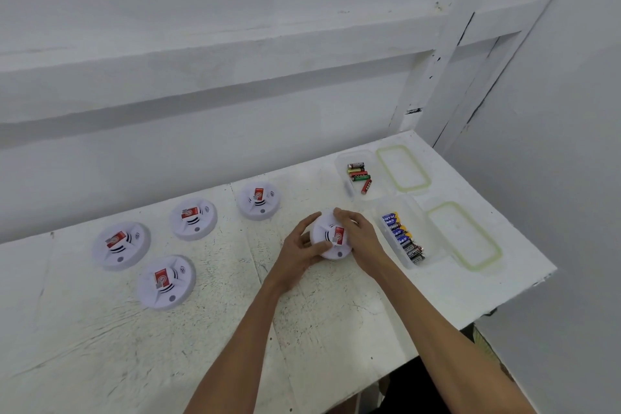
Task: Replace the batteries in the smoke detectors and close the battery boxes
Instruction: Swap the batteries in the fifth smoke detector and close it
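Note:
A round white smoke detector (331, 239) with a red label sits face up near the middle right of the white table (218, 329). My left hand (302, 249) grips its left rim, fingers curled round the edge. My right hand (356, 232) grips its right and far side. Several more detectors of the same kind lie face up to the left: one (258, 200) at the back, one (193, 218) beside it, one (121, 245) at far left, one (166, 281) nearer me.
Two clear plastic boxes stand at the right: the far box (359, 175) holds several red and green batteries, the near box (406, 235) several blue and black ones. Their green-rimmed lids (403, 168) (465, 235) lie beside them. The table's right edge drops off close by.

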Action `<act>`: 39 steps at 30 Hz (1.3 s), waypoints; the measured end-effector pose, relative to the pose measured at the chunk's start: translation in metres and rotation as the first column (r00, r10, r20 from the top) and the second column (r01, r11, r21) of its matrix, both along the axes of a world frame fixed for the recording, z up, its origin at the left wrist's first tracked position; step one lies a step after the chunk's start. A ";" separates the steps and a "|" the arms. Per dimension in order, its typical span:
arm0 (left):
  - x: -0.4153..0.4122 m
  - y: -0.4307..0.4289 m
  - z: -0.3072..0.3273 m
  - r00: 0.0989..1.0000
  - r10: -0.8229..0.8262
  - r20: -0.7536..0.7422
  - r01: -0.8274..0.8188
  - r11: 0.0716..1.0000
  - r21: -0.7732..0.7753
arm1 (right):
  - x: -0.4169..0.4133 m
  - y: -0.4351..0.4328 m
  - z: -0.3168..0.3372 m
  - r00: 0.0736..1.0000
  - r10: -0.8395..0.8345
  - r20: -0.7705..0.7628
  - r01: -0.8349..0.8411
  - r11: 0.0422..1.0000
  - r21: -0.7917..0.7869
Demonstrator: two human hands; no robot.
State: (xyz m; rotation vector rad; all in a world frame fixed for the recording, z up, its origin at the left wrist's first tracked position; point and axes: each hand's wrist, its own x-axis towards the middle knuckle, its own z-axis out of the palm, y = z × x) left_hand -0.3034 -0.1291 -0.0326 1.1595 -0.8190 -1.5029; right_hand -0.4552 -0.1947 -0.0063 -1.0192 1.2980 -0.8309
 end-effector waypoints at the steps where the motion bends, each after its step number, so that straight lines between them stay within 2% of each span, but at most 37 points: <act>1: 0.000 0.000 -0.001 1.000 0.015 0.003 -0.015 1.000 -0.005 | -0.001 0.002 -0.002 0.999 0.015 0.033 -0.015 1.000 -0.006; 4: -0.002 0.001 -0.001 0.995 0.096 -0.021 -0.096 0.995 0.002 | -0.009 0.010 -0.011 0.966 0.100 0.236 -0.105 0.994 0.008; 6: -0.004 0.001 0.001 0.989 0.136 0.056 -0.135 0.991 -0.024 | -0.013 0.016 -0.012 0.950 0.120 0.289 -0.130 0.991 0.016; 10: -0.007 0.002 -0.002 0.960 0.127 0.250 -0.102 0.989 -0.109 | -0.009 0.021 -0.009 0.967 0.043 0.251 -0.057 0.997 0.050; 13: -0.008 0.003 -0.006 0.948 0.106 0.302 -0.072 0.990 -0.122 | -0.008 0.019 -0.010 0.974 -0.003 0.226 -0.019 0.995 0.097; 19: -0.011 0.001 -0.006 0.909 0.040 0.414 0.004 0.995 -0.104 | -0.014 0.022 -0.008 0.967 0.036 0.254 -0.071 0.989 0.128; 25: -0.010 -0.003 -0.004 0.903 -0.011 0.430 0.057 0.994 -0.093 | -0.015 0.023 -0.010 0.965 0.039 0.261 -0.071 0.991 0.111; 33: -0.002 -0.008 -0.007 0.904 -0.090 0.419 0.115 0.993 -0.035 | -0.011 0.030 -0.013 0.983 -0.008 0.184 0.006 1.000 0.015; 39: -0.002 -0.006 -0.007 0.891 -0.095 0.444 0.130 0.990 -0.050 | -0.014 0.031 -0.015 0.982 0.007 0.191 -0.009 1.000 0.006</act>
